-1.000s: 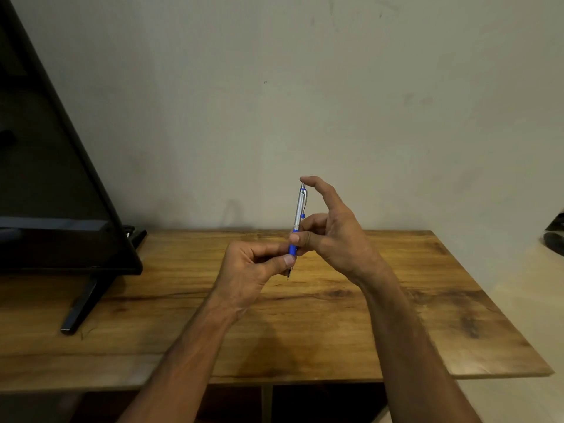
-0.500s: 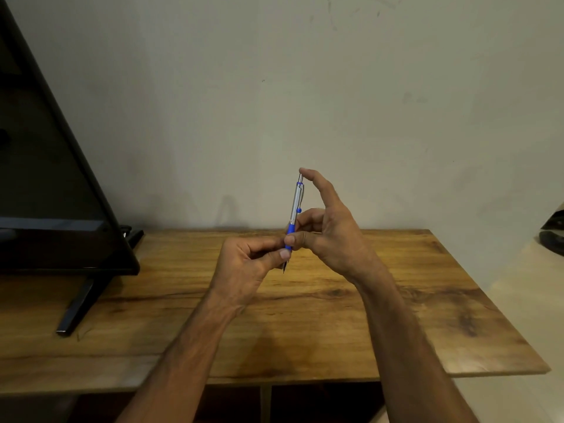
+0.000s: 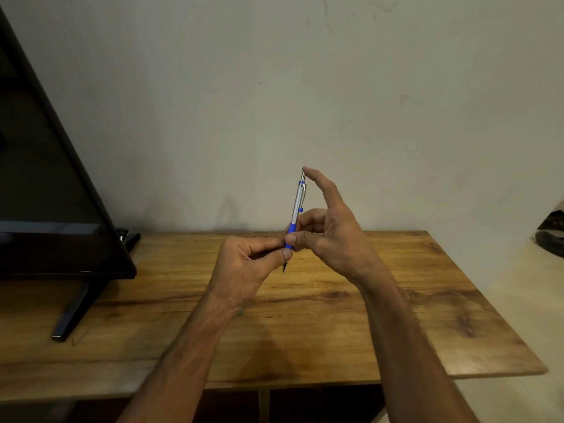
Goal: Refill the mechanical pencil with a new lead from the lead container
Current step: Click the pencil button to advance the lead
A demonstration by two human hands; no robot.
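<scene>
A silver mechanical pencil (image 3: 296,206) with a blue grip stands nearly upright above the wooden table (image 3: 335,315), tip pointing down. My right hand (image 3: 332,230) pinches the blue grip with thumb and middle fingers, and its index fingertip rests on the pencil's top button. My left hand (image 3: 247,267) pinches the lower end near the tip between thumb and forefinger. No lead container is in view, and I cannot make out any loose lead.
A black monitor (image 3: 45,178) on a stand occupies the table's left end, its foot (image 3: 73,312) reaching forward. A pale wall rises behind the table. A dark object (image 3: 549,236) lies off the table's right edge.
Both hands and the pencil keep the same grip. They sit slightly higher in view than a second ago, mostly from the camera shifting.
</scene>
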